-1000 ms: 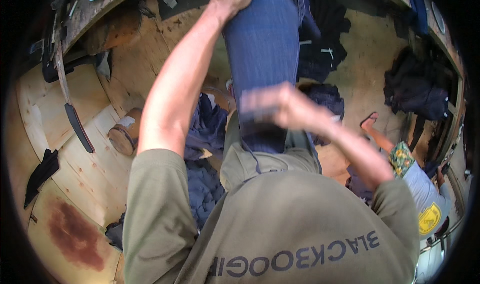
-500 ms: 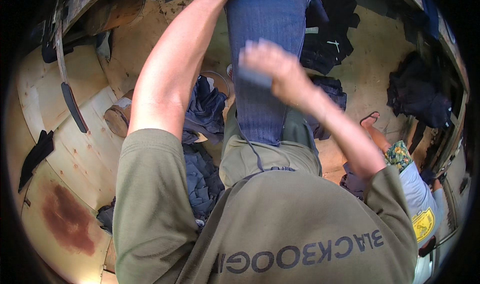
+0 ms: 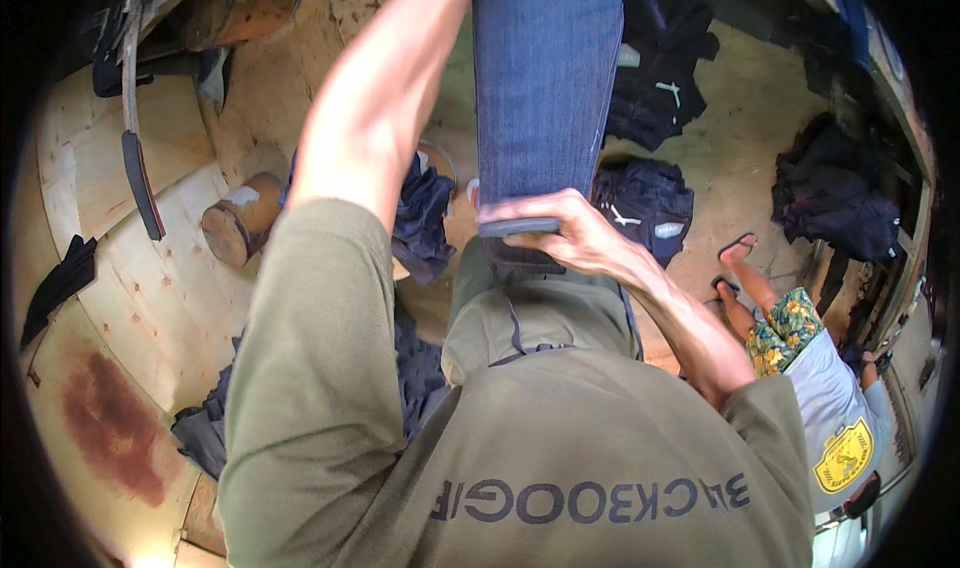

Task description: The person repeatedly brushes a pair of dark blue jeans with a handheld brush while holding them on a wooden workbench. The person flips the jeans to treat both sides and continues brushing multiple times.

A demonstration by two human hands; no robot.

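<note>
Right hand (image 3: 560,230) closed on the lower edge of the blue jeans (image 3: 545,78), fingers curled over a dark flat block (image 3: 518,227) pressed against the denim. The jeans hang stretched down the middle, from the top edge to the person's waist. Left arm reaches up along the jeans' left side; the left hand is cut off at the top edge, grip cannot be told. Dark garments (image 3: 650,203) lie piled on the plywood floor (image 3: 150,278) just right of the jeans. Another person's foot in a sandal (image 3: 738,251) near the floor's right edge.
</note>
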